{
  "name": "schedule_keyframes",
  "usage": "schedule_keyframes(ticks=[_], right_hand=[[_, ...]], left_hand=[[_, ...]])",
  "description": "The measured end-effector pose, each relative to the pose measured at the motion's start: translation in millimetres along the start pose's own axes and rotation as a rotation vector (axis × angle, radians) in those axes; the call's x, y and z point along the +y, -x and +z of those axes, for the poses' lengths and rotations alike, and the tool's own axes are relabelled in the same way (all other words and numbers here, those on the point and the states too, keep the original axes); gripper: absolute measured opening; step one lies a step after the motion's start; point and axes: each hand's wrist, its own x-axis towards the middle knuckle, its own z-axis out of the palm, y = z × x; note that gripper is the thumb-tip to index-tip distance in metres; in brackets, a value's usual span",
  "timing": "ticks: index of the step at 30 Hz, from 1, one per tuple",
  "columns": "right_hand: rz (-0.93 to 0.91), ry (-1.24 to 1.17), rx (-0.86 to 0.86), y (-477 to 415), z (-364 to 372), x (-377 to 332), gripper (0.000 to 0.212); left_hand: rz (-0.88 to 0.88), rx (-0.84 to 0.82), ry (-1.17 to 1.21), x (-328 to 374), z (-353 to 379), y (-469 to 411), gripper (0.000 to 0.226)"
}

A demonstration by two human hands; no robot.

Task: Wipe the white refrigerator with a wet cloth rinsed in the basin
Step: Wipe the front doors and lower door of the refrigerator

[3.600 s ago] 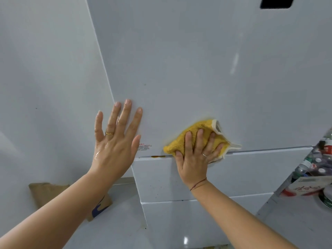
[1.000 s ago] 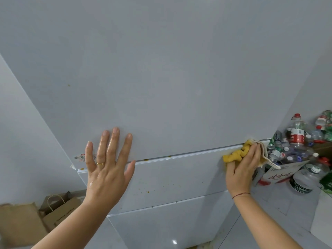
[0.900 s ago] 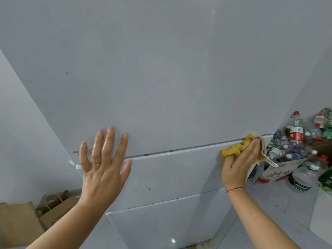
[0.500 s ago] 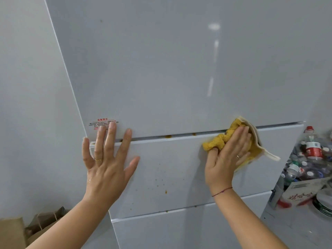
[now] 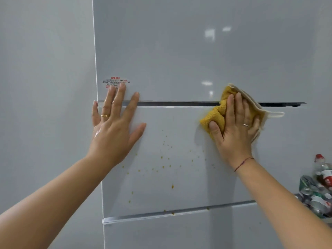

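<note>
The white refrigerator fills the view, with a dark gap between its upper door and the middle drawer front. Small orange-brown specks dot the middle drawer. My right hand presses a yellow cloth with a white edge flat against the drawer's top right, at the gap. The fingers lie straight over the cloth. My left hand rests flat with spread fingers on the fridge's left edge, its fingertips at a red-printed sticker. The basin is out of view.
A grey wall runs along the fridge's left side. Several plastic bottles and cans are piled at the lower right, beside the fridge. A lower drawer front sits below the speckled one.
My right hand has brought the cloth from the fridge's right corner leftward along the gap and slightly down onto the drawer. My left hand stays flat near the sticker. The view has swung to face the fridge.
</note>
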Motion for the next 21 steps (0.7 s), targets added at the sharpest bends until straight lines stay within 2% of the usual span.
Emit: schedule_keyframes(ticks=[8, 13, 17, 19, 21], right_hand=[[0.077, -0.006, 0.020, 11, 10, -23, 0.078], [-0.027, -0.036, -0.051, 28, 18, -61, 0.076], [-0.070, -0.038, -0.051, 33, 20, -73, 0.075], [-0.082, -0.032, -0.046, 34, 20, -80, 0.076], [-0.101, -0.027, -0.035, 35, 23, -92, 0.078]], left_hand=[[-0.033, -0.012, 0.024, 0, 1, 3, 0.069], [-0.005, -0.036, 0.010, -4, -8, 7, 0.063], [-0.011, -0.051, -0.011, -5, -3, 35, 0.067], [-0.065, -0.036, 0.008, -6, -2, 47, 0.070], [-0.168, -0.011, 0.131, -3, -3, 51, 0.076]])
